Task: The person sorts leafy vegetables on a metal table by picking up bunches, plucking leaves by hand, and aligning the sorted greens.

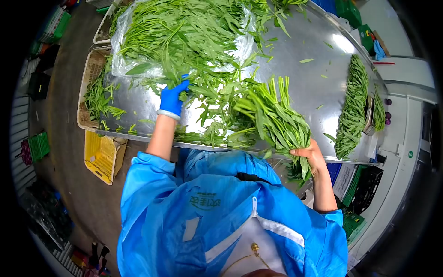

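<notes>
My left hand, in a blue glove, is at the near edge of a large heap of water spinach lying on clear plastic. Its fingers are closed on a few leafy stems there. Bare and at the table's front edge, my right hand grips a thick bunch of water spinach. The cut stem ends of that bunch point away from me, and its leaves hang down past the edge. Loose leaves and stems are scattered between my hands.
The metal table carries a long row of stacked greens at the right. A dirty crate with trimmings adjoins its left end. Below stands a yellow crate. Green crates stand on the floor at the left.
</notes>
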A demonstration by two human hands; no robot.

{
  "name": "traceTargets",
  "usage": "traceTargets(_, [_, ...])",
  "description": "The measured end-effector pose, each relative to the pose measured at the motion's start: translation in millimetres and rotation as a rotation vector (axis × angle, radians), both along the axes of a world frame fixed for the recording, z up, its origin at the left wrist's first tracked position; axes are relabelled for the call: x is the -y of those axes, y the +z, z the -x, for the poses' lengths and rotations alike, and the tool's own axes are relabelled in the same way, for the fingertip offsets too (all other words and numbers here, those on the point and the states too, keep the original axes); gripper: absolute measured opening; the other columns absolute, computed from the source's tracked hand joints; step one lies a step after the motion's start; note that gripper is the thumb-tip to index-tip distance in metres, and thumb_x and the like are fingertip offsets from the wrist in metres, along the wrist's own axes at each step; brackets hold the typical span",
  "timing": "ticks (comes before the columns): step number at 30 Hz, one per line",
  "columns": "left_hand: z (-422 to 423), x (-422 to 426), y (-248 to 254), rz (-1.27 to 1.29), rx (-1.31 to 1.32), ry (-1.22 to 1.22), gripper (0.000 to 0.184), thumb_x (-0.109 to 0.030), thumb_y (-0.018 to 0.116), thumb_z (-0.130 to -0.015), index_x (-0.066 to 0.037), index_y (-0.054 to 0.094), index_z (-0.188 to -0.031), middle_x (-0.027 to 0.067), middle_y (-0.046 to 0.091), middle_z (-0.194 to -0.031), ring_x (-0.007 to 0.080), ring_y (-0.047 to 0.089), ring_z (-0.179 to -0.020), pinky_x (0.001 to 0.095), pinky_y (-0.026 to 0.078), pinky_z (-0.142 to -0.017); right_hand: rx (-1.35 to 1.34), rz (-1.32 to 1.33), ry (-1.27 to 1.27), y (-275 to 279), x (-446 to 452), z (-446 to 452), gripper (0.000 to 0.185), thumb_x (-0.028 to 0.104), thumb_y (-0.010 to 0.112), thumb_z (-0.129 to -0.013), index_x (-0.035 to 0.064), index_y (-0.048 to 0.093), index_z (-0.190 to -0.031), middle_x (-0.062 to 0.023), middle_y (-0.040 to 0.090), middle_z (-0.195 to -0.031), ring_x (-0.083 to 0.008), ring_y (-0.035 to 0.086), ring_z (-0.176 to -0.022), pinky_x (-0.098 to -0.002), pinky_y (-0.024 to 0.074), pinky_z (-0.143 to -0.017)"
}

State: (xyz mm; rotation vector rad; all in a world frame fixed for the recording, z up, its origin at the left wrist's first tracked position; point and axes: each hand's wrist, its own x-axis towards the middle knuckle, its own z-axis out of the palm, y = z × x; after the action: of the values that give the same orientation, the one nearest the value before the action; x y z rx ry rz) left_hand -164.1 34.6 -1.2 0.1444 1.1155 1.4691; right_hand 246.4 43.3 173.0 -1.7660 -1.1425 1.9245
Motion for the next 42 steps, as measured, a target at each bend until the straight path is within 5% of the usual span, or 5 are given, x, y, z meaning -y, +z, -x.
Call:
traceTargets(13, [-116, -10, 59, -0.056, -0.441, -0.836, 0.027, -0.018, 0.069, -0.084, -0.003, 0.064, -0.106, 0.0056, 0.066, -0.082, 0.0116, 0.060, -0.068, 0.0269, 0.047, -0.059, -0.002, -0.047, 0.043, -17, 5, 18, 0.068, -0.007, 0.071, -0.064, -0.0012, 0.050, -0.128, -0.0086, 0.062, -0.115, -0.0205, 0.056, -0.107, -0.0310, 0.0408, -0.096])
traceTargets(22, [-75, 2, 65, -0.148, -0.034, -0.179, 0.022, -0.018, 0.068, -0.086, -0.002, 0.064, -0.099, 0.0076, 0.067, -0.091, 0.0141, 0.065, -0.072, 0.0264, 0.052, -0.060, -0.047, 0.038, -0.062, -17, 11, 13, 0.059, -0.008, 0.070, -0.066, 0.0003, 0.055, -0.122, -0.0087, 0.064, -0.111, -0.0203, 0.059, -0.101, -0.0311, 0.0437, -0.093])
traceTargets(29, [-125, -5, 47, 0.004, -1.096, -0.914, 0.031, -0.017, 0.069, -0.080, 0.003, 0.066, -0.104, 0.0077, 0.070, -0.090, 0.0175, 0.067, -0.070, 0.0269, 0.048, -0.055, -0.066, -0.008, 0.024, -20, 11, 21, 0.068, -0.009, 0.070, -0.065, -0.0013, 0.049, -0.129, -0.0079, 0.061, -0.115, -0.0193, 0.057, -0.105, -0.0306, 0.0427, -0.094])
traceTargets(34, [-61, -2, 8, -0.160, -0.125, -0.057, 0.022, -0.010, 0.069, -0.080, 0.001, 0.068, -0.099, 0.0069, 0.069, -0.088, 0.0138, 0.064, -0.068, 0.0272, 0.049, -0.059, -0.023, -0.004, -0.009, -23, 11, 9, 0.070, -0.009, 0.069, -0.064, -0.0016, 0.048, -0.130, -0.0085, 0.061, -0.115, -0.0189, 0.056, -0.105, -0.0302, 0.0427, -0.094])
traceTargets(42, [-129, -17, 94, -0.800, -1.640, -0.509, 0.053, -0.010, 0.074, -0.067, -0.015, 0.063, -0.119, 0.0088, 0.062, -0.113, 0.0315, 0.057, -0.097, 0.0422, 0.046, -0.084, -0.024, -0.110, 0.116, -26, 13, 26, 0.071, -0.008, 0.071, -0.063, -0.0039, 0.046, -0.129, -0.0087, 0.060, -0.116, -0.0184, 0.055, -0.106, -0.0307, 0.0424, -0.094])
